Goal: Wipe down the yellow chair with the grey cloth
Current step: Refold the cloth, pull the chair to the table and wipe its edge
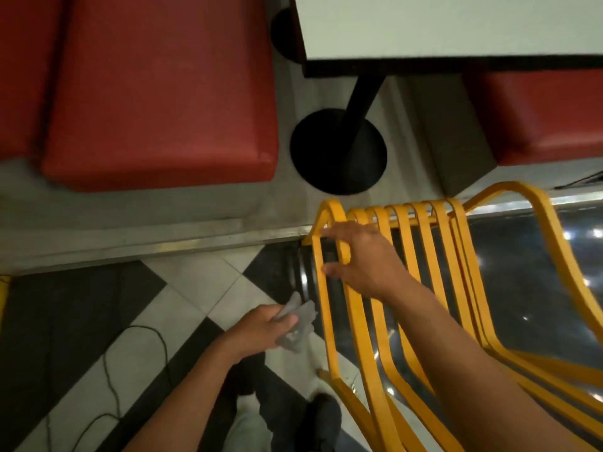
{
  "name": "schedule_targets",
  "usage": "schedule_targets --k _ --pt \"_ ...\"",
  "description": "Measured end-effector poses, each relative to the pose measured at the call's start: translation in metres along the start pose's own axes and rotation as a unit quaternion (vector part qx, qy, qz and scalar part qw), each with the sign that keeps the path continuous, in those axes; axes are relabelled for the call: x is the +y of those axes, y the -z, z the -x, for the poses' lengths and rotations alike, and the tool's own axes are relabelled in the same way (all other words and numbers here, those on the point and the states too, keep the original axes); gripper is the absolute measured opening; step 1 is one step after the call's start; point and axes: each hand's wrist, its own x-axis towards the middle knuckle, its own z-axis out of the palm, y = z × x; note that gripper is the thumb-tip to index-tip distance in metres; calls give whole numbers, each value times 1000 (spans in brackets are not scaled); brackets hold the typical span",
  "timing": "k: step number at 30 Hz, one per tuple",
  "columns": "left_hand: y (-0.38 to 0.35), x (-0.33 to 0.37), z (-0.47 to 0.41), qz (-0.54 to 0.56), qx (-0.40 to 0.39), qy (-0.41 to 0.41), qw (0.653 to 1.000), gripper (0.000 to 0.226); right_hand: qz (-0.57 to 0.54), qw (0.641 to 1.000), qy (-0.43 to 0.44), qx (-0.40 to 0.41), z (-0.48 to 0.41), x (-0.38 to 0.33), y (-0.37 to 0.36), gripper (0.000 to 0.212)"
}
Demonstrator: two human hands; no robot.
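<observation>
The yellow chair (424, 256), made of bent metal slats, fills the lower right of the head view, its curved top edge toward the bench. My right hand (362, 259) rests on the leftmost slats near that top edge, fingers wrapping around one slat. My left hand (261, 327) hangs left of the chair above the floor, shut on the crumpled grey cloth (298, 324). The cloth is close to the chair's left slat but apart from it.
A red padded bench (156, 93) spans the upper left, with another red seat (548, 119) at right. A white table (456, 27) stands on a black pedestal base (337, 151). A dark cable (137, 363) lies on the checkered floor. My feet (319, 419) are below.
</observation>
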Motion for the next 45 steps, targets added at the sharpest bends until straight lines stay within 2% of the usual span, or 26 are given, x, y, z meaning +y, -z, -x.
schedule_targets --k 3,6,10,13,15,17,24,29,32,33,37,41,45 --pt "28 56 54 -55 -18 -57 997 21 17 995 58 -83 21 -28 36 82" --pt "47 118 98 -127 -40 -101 986 21 -24 986 86 -143 32 -53 75 88" --pt "68 187 145 -147 -73 -144 976 28 -45 976 96 -188 42 -78 132 60" --pt "83 226 171 -124 -76 -159 976 17 -15 984 91 -150 47 -89 175 33" --pt "91 246 187 -78 -62 -167 981 25 -28 987 86 -131 51 -93 201 23" --pt "94 262 200 -54 -39 -175 982 29 -43 990 79 -113 57 -95 222 24" --pt "86 282 221 -127 64 -212 967 20 -23 994 69 -83 73 -103 241 27" --pt "98 297 231 -211 93 -218 948 18 21 994 68 -83 68 -116 250 25" --pt "108 314 231 -274 155 -237 919 13 39 996 72 -47 57 -119 266 17" --pt "111 322 230 -270 176 -246 914 7 42 996 72 -36 52 -119 274 15" --pt "127 366 218 -212 238 -270 909 16 48 997 61 13 19 -118 312 11" --pt "153 417 204 -201 300 -287 887 15 77 990 52 106 -21 -120 350 11" --pt "166 444 187 -248 404 -328 817 16 30 976 26 213 -51 -119 360 29"
